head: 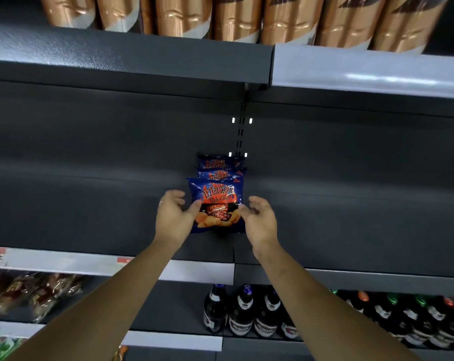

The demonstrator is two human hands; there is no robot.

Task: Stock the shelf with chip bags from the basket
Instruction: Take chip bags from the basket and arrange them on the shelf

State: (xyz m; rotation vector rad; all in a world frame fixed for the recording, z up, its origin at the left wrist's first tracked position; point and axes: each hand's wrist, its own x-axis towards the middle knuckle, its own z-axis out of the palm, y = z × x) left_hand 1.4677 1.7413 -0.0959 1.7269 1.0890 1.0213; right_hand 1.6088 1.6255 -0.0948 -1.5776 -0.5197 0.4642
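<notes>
Hands (left (172, 217), right (261, 222)) touch front bag (216, 196) | rear bags (216, 174) part-hidden

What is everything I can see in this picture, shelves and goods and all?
chip bags: three, blue with orange, lined up front to back on the middle shelf
middle shelf: one, dark grey, centre of view
copper packs: about seven, shiny copper-brown, top shelf
bottles: many, dark with coloured caps, lower shelf at right
brown snack packs: several, blurred, lower shelf at left
green pack: one, bottom-left corner
price strip: one, white with red tags, middle shelf's front edge at left
left hand: one, at the front bag's left edge, thumb touching it
right hand: one, at the front bag's right edge, fingers loosely curled
</notes>
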